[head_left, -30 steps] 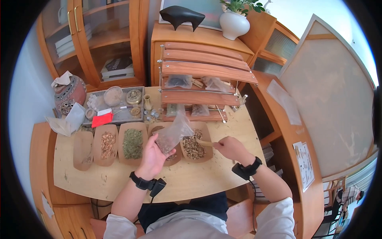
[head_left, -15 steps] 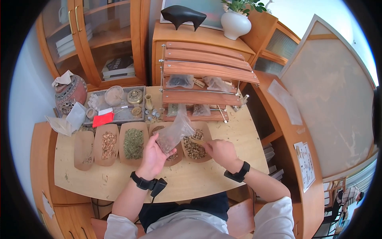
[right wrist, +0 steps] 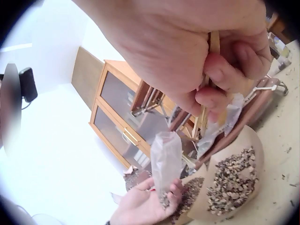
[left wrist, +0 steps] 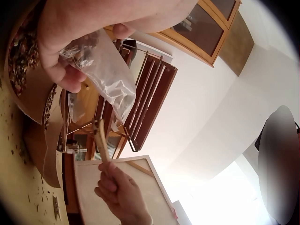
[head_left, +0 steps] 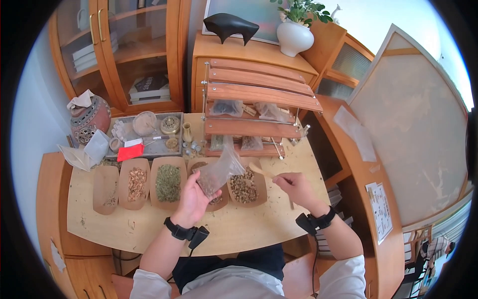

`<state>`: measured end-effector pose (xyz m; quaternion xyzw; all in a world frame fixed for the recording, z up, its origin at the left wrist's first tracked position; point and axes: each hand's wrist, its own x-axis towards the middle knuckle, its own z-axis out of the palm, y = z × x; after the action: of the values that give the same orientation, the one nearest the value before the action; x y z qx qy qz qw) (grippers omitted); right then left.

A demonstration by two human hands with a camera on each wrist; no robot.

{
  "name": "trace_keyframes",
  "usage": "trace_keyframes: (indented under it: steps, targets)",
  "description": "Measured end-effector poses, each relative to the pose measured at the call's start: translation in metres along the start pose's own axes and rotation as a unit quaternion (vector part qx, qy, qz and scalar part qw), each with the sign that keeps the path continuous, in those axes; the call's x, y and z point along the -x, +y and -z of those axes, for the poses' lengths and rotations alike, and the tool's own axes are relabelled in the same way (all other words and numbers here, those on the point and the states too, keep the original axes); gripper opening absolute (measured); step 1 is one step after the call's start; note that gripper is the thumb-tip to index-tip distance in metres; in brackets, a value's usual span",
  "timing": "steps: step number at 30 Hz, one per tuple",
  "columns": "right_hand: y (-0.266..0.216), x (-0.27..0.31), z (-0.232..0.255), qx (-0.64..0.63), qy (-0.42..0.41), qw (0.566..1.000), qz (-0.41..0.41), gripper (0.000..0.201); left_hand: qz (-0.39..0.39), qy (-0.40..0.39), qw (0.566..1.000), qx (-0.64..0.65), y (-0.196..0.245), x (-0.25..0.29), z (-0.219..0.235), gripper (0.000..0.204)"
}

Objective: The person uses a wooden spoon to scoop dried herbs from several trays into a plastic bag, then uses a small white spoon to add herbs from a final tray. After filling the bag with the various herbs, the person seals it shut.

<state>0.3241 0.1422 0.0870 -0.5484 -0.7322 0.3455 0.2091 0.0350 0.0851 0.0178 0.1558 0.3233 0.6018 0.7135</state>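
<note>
A clear plastic bag (head_left: 221, 172) with dried bits in its bottom leans in my left hand (head_left: 193, 202), fingers curled round its lower end. In the right wrist view, the same bag (right wrist: 166, 152) stands up from the palm. My right hand (head_left: 298, 190) pinches the handle of a slim wooden scoop (head_left: 262, 171). In the left wrist view, dark bits show at the tip of the scoop (left wrist: 99, 136). The scoop's head is over the right rim of the rightmost paper tray (head_left: 259, 199), which holds chopped dried herb pieces (right wrist: 232, 183).
Left of it are paper trays with brown pieces (head_left: 137, 183), green leaves (head_left: 168, 183) and sparse crumbs; another is partly hidden behind my left hand. A wooden rack (head_left: 254, 124) with bagged herbs stands behind. At the back left are a grey tray (head_left: 154, 149) and a round pot (head_left: 92, 119).
My right hand moved left, dipping the scoop into the rightmost tray, then drew back right with the scoop raised. The left hand keeps its hold on the bag, almost unmoved.
</note>
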Motion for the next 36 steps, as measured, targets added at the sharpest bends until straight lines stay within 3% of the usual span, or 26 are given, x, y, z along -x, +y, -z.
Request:
trace_keyframes:
  steps: [4,9,19,22,25,28,31,36]
  targets:
    - [-0.028,0.001,0.014,-0.053,-0.017,0.998,0.016,0.036,0.011,0.000,1.000,-0.009,-0.002,0.000,-0.003,0.041]
    - [-0.052,-0.001,0.008,-0.032,-0.023,0.999,0.015,0.037,0.025,-0.021,0.999,-0.011,-0.005,0.000,0.000,0.046]
    - [-0.042,0.002,0.022,-0.059,-0.015,0.998,-0.019,0.035,0.026,-0.013,1.000,0.003,-0.003,0.004,-0.006,0.040]
    - [-0.024,-0.003,0.025,0.033,-0.037,0.997,-0.056,0.034,0.010,0.004,1.000,0.003,-0.004,0.001,-0.001,0.040]
    - [0.011,-0.018,0.010,0.134,-0.038,0.990,-0.034,0.033,0.009,0.010,1.000,0.004,-0.004,0.000,0.000,0.040]
    - [0.021,-0.033,-0.005,0.172,-0.046,0.984,-0.031,0.033,0.009,0.008,1.000,0.002,-0.004,-0.001,0.000,0.040]
    - [0.022,-0.036,-0.024,0.208,-0.004,0.978,0.012,0.032,0.007,0.006,1.000,-0.002,-0.004,-0.001,0.000,0.044]
    - [0.016,-0.029,-0.019,0.219,-0.059,0.973,0.041,0.031,0.007,0.008,1.000,0.004,-0.002,0.000,-0.003,0.041]
